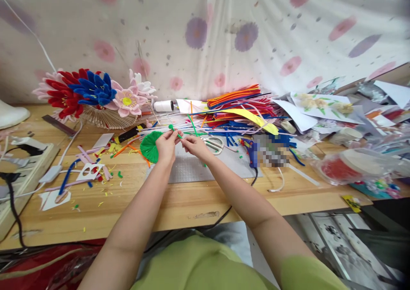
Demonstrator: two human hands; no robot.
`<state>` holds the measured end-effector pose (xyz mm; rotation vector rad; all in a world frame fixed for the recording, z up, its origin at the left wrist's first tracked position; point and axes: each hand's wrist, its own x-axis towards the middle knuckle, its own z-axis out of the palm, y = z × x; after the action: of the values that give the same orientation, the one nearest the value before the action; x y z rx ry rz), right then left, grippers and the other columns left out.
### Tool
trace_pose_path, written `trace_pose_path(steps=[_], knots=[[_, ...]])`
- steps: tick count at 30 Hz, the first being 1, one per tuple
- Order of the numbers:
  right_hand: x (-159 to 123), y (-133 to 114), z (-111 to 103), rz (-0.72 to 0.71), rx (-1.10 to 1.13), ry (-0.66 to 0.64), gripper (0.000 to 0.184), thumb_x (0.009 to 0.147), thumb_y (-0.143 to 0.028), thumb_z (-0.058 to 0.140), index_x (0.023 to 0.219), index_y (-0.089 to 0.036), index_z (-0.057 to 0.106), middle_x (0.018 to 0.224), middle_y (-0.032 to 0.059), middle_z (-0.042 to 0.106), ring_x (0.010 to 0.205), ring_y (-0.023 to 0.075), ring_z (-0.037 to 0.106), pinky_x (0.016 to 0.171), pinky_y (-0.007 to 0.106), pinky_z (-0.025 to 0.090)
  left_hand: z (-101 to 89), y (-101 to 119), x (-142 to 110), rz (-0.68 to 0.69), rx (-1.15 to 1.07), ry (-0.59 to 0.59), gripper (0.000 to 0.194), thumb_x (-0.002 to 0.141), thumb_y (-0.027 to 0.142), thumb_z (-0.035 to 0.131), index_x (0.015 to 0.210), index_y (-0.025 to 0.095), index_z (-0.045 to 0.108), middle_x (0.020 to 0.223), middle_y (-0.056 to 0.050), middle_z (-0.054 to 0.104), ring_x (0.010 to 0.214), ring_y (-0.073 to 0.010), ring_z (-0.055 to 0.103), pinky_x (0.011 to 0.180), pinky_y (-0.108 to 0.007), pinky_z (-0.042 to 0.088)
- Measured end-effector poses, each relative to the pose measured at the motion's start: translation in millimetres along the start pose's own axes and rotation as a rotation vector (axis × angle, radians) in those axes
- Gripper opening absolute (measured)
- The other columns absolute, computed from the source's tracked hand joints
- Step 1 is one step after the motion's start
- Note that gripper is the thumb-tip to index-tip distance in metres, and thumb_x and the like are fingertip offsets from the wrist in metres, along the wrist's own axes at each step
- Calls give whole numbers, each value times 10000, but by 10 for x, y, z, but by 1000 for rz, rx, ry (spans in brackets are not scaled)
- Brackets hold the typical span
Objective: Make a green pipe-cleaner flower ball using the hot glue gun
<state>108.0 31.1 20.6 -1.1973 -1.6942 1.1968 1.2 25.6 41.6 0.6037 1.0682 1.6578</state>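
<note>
Both hands meet above the grey cutting mat (185,174), fingers pinched together on a green pipe cleaner (176,133). My left hand (167,145) grips it near its upper end, where a small green knob sticks out. My right hand (194,146) pinches the same green strip from the other side. Just left of and partly behind my left hand is a round green leaf (149,147) with a ribbed surface. Scissors with white handles (214,145) lie on the mat close to my right hand.
A glue gun (250,151) lies right of the mat, its black cord crossing the table edge. Bundled pipe cleaners (237,102) lie behind. Fuzzy flowers (96,89) stand back left; coloured scraps (109,183) litter the left. Plastic-wrapped material (349,166) sits right, a power strip (25,183) far left.
</note>
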Motion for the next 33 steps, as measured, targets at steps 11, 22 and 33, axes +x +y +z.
trace_pose_path(steps=[11, 22, 33], knots=[[-144, 126, -179, 132, 79, -132, 282, 777, -402, 542, 627, -163, 551, 503, -24, 571, 444, 59, 495, 430, 174, 376, 12, -118, -21, -18, 3, 85, 45, 660, 115, 668, 650, 115, 624, 645, -14, 645, 590, -88, 619, 656, -234, 498], [-1427, 389, -1949, 382, -52, -380, 361, 706, -503, 616, 788, -154, 656, 747, 71, 647, 625, 132, 583, 595, 282, 473, -111, -5, -69, -100, -18, 191, 109, 741, 59, 580, 656, 128, 585, 653, -8, 646, 590, -64, 614, 554, -155, 487], [-1830, 1086, -2772, 313, -477, 660, 802, 575, -599, 657, 1227, -179, 451, 1243, 184, 495, 1191, 316, 457, 939, 482, 415, -102, -209, -166, -163, 6, 161, 119, 765, 58, 554, 668, 119, 584, 678, -10, 643, 586, -65, 608, 501, -148, 471]])
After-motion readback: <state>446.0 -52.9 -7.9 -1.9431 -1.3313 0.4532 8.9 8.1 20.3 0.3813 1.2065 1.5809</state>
